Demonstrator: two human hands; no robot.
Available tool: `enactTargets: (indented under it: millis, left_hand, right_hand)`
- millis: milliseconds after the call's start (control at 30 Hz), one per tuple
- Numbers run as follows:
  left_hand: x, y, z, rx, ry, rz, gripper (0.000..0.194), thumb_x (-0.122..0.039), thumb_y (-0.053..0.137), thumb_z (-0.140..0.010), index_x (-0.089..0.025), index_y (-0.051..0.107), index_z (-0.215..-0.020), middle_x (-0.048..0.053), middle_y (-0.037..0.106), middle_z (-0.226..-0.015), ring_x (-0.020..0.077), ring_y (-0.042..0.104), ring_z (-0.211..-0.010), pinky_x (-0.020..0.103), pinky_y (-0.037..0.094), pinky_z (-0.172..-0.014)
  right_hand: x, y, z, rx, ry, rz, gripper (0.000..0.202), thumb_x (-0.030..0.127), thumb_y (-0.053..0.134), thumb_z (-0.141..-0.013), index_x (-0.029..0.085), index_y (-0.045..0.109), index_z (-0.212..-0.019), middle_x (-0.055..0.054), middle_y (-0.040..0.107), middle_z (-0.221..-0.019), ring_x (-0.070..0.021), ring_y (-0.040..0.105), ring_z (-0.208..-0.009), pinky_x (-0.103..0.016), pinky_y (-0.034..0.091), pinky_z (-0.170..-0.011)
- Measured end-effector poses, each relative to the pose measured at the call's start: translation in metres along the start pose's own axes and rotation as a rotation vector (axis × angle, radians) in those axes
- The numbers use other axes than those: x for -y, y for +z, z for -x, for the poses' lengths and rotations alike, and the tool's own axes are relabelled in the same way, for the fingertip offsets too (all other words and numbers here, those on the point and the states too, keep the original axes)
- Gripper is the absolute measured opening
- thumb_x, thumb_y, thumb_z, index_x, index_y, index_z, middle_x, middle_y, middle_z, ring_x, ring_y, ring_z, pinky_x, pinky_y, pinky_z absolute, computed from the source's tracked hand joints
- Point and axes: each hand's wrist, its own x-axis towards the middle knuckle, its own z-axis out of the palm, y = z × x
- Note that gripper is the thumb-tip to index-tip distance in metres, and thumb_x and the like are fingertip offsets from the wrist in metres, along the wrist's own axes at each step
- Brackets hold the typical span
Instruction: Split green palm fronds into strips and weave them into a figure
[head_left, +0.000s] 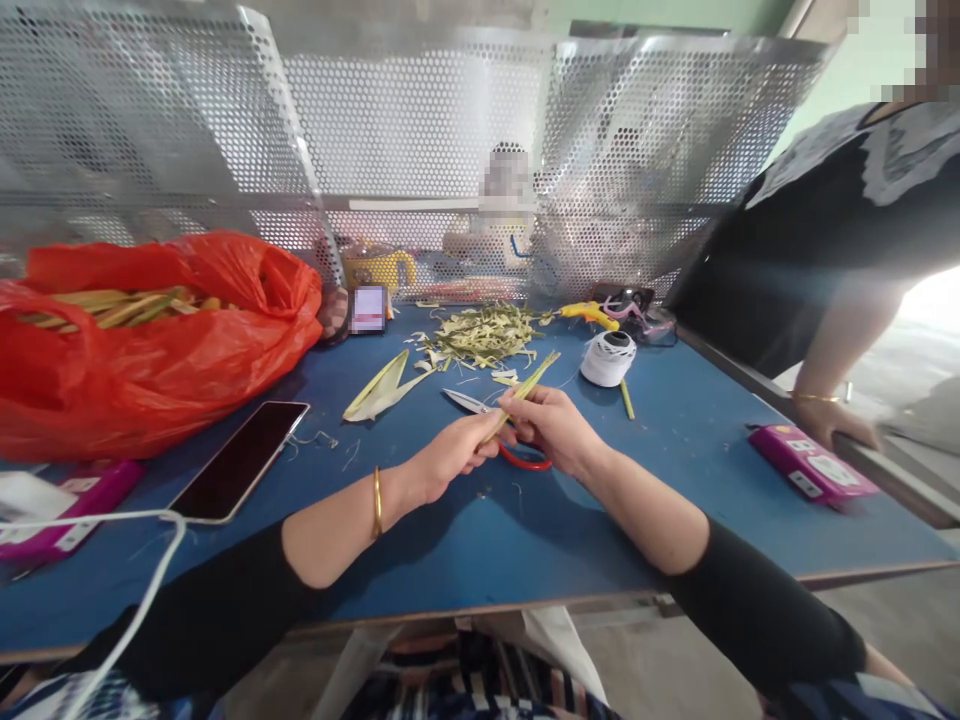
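Observation:
Between my two hands is a thin bundle of pale green plant strips (537, 374), its tips pointing away and to the right. My left hand (463, 448) is closed around the lower end. My right hand (553, 422) pinches the bundle higher up. Under the hands lies a pair of scissors (526, 460) with red handles, blades toward the left, partly hidden. A heap of cut leaf scraps (480, 334) lies beyond them. Left of the heap is a peeled leaf piece (384, 388). A white thread spool (607, 360) stands to the right, beside a short green stalk (627, 400).
A red plastic bag (247, 340) of long stalks fills the table's left. Near it lie a dark-screened phone (238, 462), a white cable (150, 640) and a purple pack (90, 510). Another purple pack (814, 466) sits right, near a person's hand (844, 420). Perforated metal panels (420, 130) stand behind.

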Motion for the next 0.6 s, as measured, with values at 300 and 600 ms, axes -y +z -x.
enactTargets:
  millis: [300,600]
  left_hand:
    - [-0.012,-0.029,-0.002,-0.197,0.235,-0.433,0.026,-0.036,0.059,-0.082,-0.02,0.071,-0.065,-0.002,0.05,-0.052,0.0107,0.038,-0.047,0.022,0.029,-0.048]
    - [-0.014,-0.027,-0.001,-0.11,0.28,-0.377,0.021,-0.032,0.06,-0.078,-0.019,0.068,-0.064,0.002,0.062,-0.06,0.0124,0.049,-0.05,0.022,0.036,-0.05]
  right_hand:
    - [0.012,-0.018,-0.004,-0.182,-0.105,0.02,0.035,0.038,0.084,-0.051,0.015,0.063,-0.069,0.003,0.061,-0.055,-0.0078,0.053,-0.046,-0.022,0.041,-0.047]
    - [-0.005,0.009,0.002,-0.042,-0.116,0.076,0.03,0.04,0.081,-0.058,0.017,0.063,-0.066,0.001,0.064,-0.054,-0.0106,0.058,-0.049,-0.024,0.047,-0.052]
